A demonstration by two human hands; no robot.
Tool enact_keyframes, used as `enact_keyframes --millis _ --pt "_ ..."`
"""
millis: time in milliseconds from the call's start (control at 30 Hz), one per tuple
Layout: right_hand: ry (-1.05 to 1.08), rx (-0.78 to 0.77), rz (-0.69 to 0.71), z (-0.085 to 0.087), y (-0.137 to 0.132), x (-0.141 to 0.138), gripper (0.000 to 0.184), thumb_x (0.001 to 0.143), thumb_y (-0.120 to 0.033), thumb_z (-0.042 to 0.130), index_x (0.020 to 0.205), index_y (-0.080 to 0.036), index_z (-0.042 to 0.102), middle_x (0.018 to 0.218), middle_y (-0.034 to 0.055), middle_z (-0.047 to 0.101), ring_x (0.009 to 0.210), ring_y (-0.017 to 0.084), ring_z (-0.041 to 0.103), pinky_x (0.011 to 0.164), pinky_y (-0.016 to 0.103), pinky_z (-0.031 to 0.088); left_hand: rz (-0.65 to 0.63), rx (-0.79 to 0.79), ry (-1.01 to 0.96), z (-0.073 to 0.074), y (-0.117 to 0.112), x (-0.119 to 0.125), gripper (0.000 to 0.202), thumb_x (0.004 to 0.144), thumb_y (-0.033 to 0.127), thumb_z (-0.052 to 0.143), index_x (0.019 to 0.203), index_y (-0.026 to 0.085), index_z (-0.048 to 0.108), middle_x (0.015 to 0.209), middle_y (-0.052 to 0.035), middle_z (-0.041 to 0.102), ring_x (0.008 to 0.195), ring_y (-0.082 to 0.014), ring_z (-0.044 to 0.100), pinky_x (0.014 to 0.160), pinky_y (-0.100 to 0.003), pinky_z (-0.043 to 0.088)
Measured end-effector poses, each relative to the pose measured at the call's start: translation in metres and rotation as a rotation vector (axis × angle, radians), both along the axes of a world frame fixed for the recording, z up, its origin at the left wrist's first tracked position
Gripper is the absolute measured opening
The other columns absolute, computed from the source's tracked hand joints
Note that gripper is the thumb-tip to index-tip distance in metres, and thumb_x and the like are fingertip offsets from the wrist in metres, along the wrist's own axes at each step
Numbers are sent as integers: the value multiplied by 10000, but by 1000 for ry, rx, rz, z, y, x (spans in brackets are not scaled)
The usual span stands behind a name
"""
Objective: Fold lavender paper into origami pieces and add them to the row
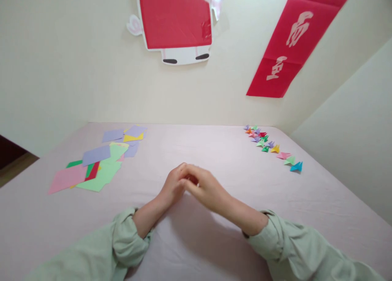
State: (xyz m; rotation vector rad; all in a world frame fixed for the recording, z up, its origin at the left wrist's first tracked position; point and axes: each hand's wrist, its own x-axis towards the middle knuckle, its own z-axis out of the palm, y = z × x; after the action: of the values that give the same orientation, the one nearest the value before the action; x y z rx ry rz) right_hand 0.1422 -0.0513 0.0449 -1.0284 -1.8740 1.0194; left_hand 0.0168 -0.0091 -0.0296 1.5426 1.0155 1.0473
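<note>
My left hand (173,187) and my right hand (208,189) meet at the middle of the pale pink table (214,248), fingertips pressed together. A small red bit shows between the fingers, too hidden to name. Both wrists come out of rolled light green sleeves. Flat coloured paper sheets (98,166) lie spread to the left of my hands. A row of small folded paper pieces (272,147) runs along the far right of the table.
A cream wall stands behind the table, with a red and white cut-out (176,21) and a red banner (294,40) hanging on it. The table's left edge drops to a dark floor (12,162).
</note>
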Motion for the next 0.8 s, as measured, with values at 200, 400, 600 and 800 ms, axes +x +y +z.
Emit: enact_keyframes --millis 200,400,600,800 --pt "-12 -132 -264 -51 32 43 127 827 -263 559 922 -180 576 904 27 621 694 136 567 639 273 439 10 -20 101 11 -3 0 244 887 367 509 760 166 564 613 47 499 573 -101 457 564 -213 359" --pt "59 -131 -251 -61 31 32 111 833 -293 540 795 -189 548 641 -41 525 590 123 487 579 248 371 -11 2 146 9 -3 0 242 890 348 502 745 165 565 648 39 512 619 -106 466 598 -219 366" --pt "83 -145 -210 -63 31 37 147 863 -303 496 776 -192 539 648 -39 523 598 123 478 593 251 370 2 23 203 9 -4 1 234 881 308 503 700 167 547 638 39 514 619 -108 464 607 -226 367" --pt "33 -129 -187 -61 29 36 163 878 -301 477 763 -197 525 630 -44 506 587 124 458 585 250 356 37 27 134 10 -4 1 121 860 277 537 822 168 577 759 16 596 712 -121 554 679 -235 434"
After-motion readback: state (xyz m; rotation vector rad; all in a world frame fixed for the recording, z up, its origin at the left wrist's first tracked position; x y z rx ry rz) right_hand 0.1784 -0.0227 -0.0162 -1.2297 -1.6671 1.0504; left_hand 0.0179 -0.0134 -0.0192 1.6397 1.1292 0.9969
